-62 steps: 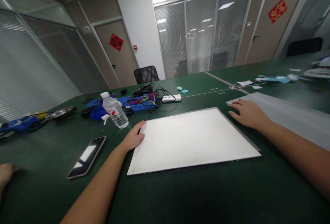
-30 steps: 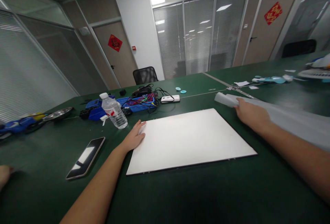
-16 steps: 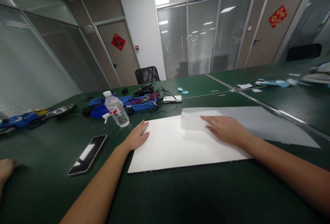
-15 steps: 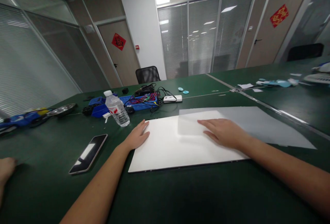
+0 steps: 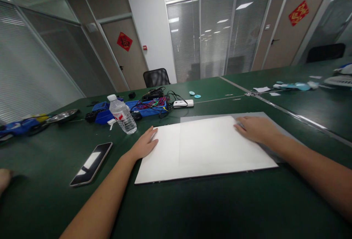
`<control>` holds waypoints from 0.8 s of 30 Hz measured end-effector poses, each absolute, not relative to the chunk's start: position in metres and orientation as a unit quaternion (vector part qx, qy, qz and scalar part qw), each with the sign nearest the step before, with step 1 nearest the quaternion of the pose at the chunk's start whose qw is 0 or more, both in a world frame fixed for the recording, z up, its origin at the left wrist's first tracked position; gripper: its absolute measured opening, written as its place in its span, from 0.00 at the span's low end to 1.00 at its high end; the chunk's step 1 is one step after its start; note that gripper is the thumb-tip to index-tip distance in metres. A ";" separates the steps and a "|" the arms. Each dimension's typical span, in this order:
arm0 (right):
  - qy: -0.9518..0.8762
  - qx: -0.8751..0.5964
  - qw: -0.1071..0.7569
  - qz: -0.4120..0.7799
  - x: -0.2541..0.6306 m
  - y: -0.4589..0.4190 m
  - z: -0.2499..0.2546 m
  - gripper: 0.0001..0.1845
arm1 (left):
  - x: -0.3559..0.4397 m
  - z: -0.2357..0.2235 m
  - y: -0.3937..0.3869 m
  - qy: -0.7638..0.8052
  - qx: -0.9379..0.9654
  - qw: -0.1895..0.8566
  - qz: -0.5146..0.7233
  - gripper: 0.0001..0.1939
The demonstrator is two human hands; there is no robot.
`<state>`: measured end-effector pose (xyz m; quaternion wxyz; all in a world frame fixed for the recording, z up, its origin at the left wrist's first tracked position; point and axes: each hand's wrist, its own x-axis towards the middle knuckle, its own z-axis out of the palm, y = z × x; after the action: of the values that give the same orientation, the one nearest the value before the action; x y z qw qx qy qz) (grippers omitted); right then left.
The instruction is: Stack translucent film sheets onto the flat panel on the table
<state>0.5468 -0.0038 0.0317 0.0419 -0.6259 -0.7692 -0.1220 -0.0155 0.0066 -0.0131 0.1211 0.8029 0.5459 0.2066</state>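
Note:
A bright white flat panel (image 5: 162, 158) with a thin dark edge lies on the green table. A thin translucent sheet (image 5: 209, 140) covers most of it and reaches past its right end, where it looks grey. My left hand (image 5: 144, 144) rests on the panel's left edge, thumb and fingers apart. Over the panel's upper right part, my right hand (image 5: 255, 129) lies on the sheet with its fingers stretched out. Neither hand grips anything that I can see.
A water bottle (image 5: 122, 115) stands beyond my left hand, and a phone (image 5: 91, 164) lies left of my forearm. Blue trays (image 5: 145, 109) with tangled cables sit farther back, beside a white power strip (image 5: 183, 103). Another person's hand (image 5: 4, 179) shows at the left edge.
My right hand has moved right across the panel. The sheet has shifted left and nearer to me, covering more of the panel. My left hand stays on the left edge.

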 end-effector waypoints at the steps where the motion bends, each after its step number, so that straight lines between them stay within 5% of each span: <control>1: -0.766 -0.631 0.038 -0.119 0.551 -0.002 0.031 0.34 | -0.015 -0.013 0.006 0.546 0.802 0.123 0.206 0.42; 24: -0.872 -0.477 0.090 -0.068 0.481 -0.044 0.034 0.44 | -0.002 0.000 -0.002 0.569 0.789 0.124 0.197 0.50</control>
<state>0.4809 -0.0435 0.0335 0.0900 -0.4769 -0.8717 -0.0676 -0.0024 -0.0019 -0.0001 0.1244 0.7888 0.5688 0.1970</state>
